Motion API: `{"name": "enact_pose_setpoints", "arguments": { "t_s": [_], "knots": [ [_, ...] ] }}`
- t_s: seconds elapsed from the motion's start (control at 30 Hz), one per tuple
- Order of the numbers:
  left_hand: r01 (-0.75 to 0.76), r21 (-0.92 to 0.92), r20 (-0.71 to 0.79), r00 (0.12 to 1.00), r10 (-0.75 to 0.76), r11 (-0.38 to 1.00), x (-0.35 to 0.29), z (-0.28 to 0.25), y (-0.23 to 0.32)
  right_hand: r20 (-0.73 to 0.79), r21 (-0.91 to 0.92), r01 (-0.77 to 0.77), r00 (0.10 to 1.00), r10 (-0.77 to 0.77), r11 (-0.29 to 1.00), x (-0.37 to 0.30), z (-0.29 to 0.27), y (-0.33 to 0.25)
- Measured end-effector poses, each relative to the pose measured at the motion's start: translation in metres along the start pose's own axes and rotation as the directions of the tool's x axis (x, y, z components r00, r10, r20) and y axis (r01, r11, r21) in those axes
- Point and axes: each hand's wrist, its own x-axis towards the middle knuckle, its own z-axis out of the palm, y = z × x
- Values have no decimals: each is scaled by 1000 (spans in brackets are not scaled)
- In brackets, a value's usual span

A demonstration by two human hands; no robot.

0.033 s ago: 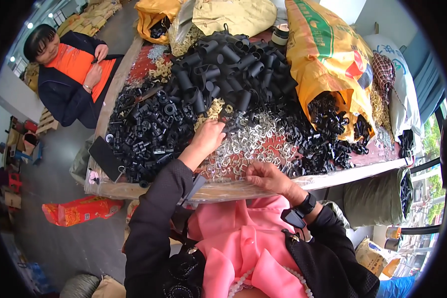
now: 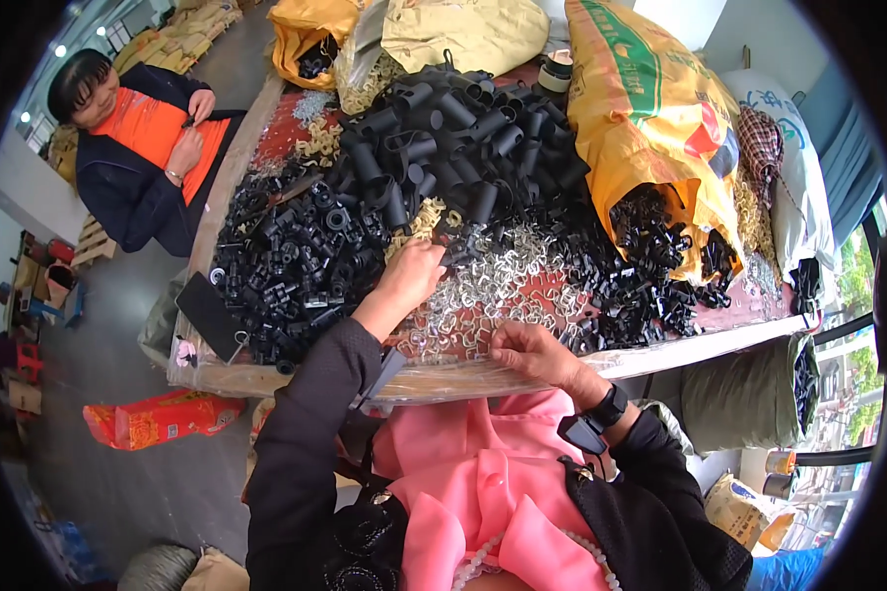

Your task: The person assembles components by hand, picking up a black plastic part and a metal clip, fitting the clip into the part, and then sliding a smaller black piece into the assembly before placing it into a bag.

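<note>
My left hand (image 2: 408,278) reaches over the pile, palm down, its fingers drawn together and their tips partly hidden. Those tips are at a small heap of beige plastic parts (image 2: 422,221), where it borders the loose silver wire hooks (image 2: 508,266). Close to the table's front edge rests my right hand (image 2: 532,353), fingers curled into a pinch beside the nearest hooks. Whatever either hand holds is too small or hidden to make out. Black ring-like fittings (image 2: 310,236) lie left of my left hand. Large black cylinders (image 2: 443,138) are heaped beyond it.
A yellow woven sack (image 2: 641,108) at the right spills small black parts (image 2: 650,295) onto the table. A dark flat phone-like slab (image 2: 207,313) lies at the left corner. Across the left table edge, another person (image 2: 153,138) handles something small. The wrapped table edge (image 2: 443,382) runs before me.
</note>
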Motion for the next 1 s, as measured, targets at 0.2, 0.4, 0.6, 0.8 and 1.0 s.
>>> {"name": "enact_pose_setpoints", "arguments": {
  "t_s": [0.2,0.4,0.6,0.8,1.0],
  "knots": [
    [139,-637,-106,958,-265,758,-11,-9,14,-150,91,-12,988,26,996,6,-13,-2],
    [254,-858,398,879,-262,-447,-35,-26,60,-411,-19,185,894,-176,983,17,9,-26],
    [305,-681,537,826,-171,-665,-47,-22,89,-323,-553,356,741,-588,753,1,11,-30],
    [398,-661,597,793,-123,-636,-54,-24,102,-278,-492,378,785,-553,784,-22,3,-35],
    [452,-865,500,811,-304,-216,-53,-27,113,-261,-463,280,864,-431,841,-32,-11,-47]
  ]
}}
